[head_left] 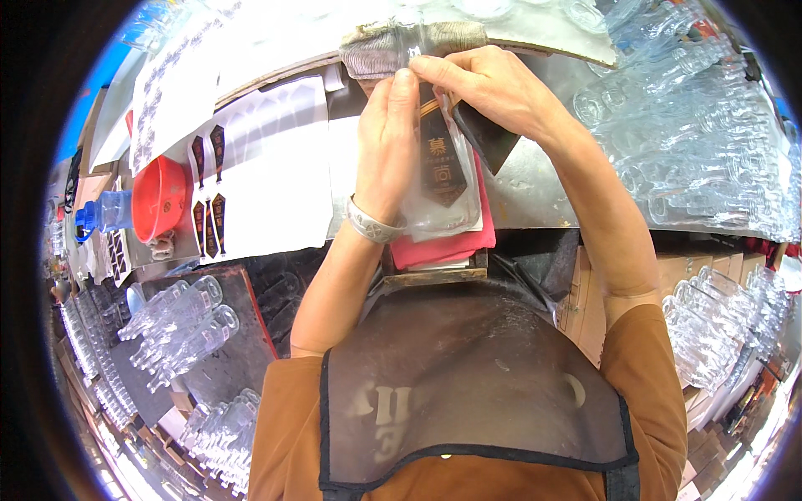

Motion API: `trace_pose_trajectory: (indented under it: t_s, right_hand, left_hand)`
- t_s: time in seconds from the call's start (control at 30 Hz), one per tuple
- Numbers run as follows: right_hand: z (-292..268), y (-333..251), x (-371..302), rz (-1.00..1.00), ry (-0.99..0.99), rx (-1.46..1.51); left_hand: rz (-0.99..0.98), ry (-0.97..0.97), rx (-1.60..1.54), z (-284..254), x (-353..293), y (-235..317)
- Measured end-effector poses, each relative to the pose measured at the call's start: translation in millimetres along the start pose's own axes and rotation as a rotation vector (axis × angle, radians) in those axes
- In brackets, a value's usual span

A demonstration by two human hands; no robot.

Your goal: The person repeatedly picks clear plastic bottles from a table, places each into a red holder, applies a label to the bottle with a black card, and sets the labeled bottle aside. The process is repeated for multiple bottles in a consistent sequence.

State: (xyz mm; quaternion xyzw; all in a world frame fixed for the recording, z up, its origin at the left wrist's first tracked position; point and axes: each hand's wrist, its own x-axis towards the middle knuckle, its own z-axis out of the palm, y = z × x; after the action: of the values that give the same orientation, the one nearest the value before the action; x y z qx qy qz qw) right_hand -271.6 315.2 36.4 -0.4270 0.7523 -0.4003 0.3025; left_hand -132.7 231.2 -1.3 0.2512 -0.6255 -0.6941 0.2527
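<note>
A metal-topped workbench (535, 196) under bright light, with clear glass bottles (693, 125) stacked around.

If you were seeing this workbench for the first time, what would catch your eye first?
At top centre, the left hand and right hand press a dark label onto a clear glass bottle lying on a red cloth. Piles of empty clear bottles fill the right side, with more at lower left. A red bowl stands out on the left, beside a sheet of spare labels.
</note>
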Motion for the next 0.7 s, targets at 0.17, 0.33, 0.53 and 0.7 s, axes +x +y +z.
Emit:
trace_pose_trajectory:
  t_s: [0.17,0.33,0.53,0.7]
  right_hand:
    - [-2,14,-10,0.009,-0.041,0.195]
    - [3,3,-49,0.033,0.006,0.252]
    - [15,6,-66,0.084,0.024,0.205]
    - [13,10,-68,0.042,0.023,0.281]
  left_hand:
    - [-0.156,-0.051,-0.220,-12,9,-6]
    - [-0.219,-0.143,0.183,-23,23,14]
    - [-0.144,-0.145,0.231,-22,22,13]
    - [-0.184,-0.169,0.099,-22,14,8]
